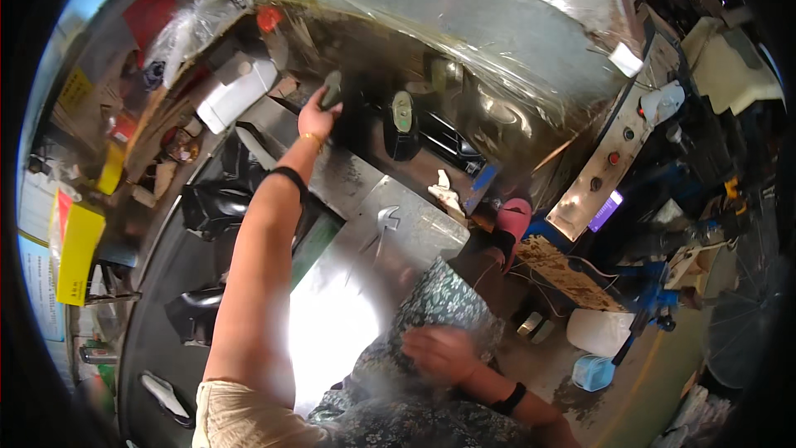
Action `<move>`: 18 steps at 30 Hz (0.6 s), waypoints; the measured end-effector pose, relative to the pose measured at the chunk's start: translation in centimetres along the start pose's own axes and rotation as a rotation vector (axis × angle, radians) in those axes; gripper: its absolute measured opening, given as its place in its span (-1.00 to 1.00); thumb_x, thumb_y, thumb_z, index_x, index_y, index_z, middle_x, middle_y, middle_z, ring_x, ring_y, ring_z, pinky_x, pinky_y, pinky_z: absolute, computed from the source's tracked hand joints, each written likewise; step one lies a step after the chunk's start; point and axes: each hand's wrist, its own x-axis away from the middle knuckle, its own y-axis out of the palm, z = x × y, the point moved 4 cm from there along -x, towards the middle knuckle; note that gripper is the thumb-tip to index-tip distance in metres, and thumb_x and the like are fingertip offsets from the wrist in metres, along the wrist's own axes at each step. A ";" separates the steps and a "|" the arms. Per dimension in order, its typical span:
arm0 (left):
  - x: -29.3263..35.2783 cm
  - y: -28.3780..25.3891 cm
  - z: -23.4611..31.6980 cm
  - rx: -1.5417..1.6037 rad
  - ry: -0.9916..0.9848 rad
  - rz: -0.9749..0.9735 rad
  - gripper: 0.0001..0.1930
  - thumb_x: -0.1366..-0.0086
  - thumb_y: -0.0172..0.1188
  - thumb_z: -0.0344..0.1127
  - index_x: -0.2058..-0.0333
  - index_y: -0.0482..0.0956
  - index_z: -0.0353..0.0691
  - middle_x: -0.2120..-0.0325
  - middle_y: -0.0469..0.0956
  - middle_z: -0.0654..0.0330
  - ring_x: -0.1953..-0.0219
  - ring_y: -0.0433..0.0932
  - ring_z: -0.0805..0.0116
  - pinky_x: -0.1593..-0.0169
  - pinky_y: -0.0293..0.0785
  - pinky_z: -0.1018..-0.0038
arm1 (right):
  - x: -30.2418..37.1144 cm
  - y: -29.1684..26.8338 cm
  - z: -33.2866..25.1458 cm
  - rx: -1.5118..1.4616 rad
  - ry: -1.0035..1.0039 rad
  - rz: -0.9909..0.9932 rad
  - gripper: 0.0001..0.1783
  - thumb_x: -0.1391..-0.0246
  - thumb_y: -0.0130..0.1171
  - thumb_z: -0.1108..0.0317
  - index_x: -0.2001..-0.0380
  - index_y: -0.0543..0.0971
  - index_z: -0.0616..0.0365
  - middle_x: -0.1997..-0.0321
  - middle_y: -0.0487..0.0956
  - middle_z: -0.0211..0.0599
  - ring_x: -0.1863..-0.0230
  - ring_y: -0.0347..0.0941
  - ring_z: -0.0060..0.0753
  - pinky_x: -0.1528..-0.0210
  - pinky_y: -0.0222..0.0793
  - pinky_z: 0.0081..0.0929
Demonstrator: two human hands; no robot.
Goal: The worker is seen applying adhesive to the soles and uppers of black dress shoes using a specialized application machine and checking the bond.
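My left arm reaches far forward, and my left hand (316, 119) is closed round a small grey-green elongated piece (332, 90), whose exact kind I cannot make out. Right of it, a pale green shoe-sole-shaped piece (402, 111) sits upright on a black mount (402, 145) in the machine. My right hand (439, 354) lies low, against the dark green floral cloth (439, 299) over my lap, fingers stretched out and slightly blurred, with nothing seen in them. On the metal worktop (414, 220) between my hands lies a metal tool with a hooked head (386, 219).
At left runs a dark belt (157, 299) with black shiny items (220, 199) and a white-soled shoe (164, 396). A control panel (609, 162) with buttons stands at right. Near the worktop are a crumpled white cloth (446, 192) and a pink slipper (514, 217). A plastic-wrapped hood (464, 8) hangs ahead.
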 end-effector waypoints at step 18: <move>-0.4 5.0 3.5 -0.868 0.112 -0.381 -0.51 -0.14 0.25 -0.06 0.01 0.51 -0.18 -0.05 0.49 0.00 -0.11 0.46 0.04 -0.11 0.43 0.22 | 1.2 0.9 1.6 -0.147 0.004 -0.181 -0.86 0.06 0.16 0.36 0.38 0.64 0.03 0.19 0.66 -0.36 0.20 0.56 -0.38 0.17 0.50 -0.43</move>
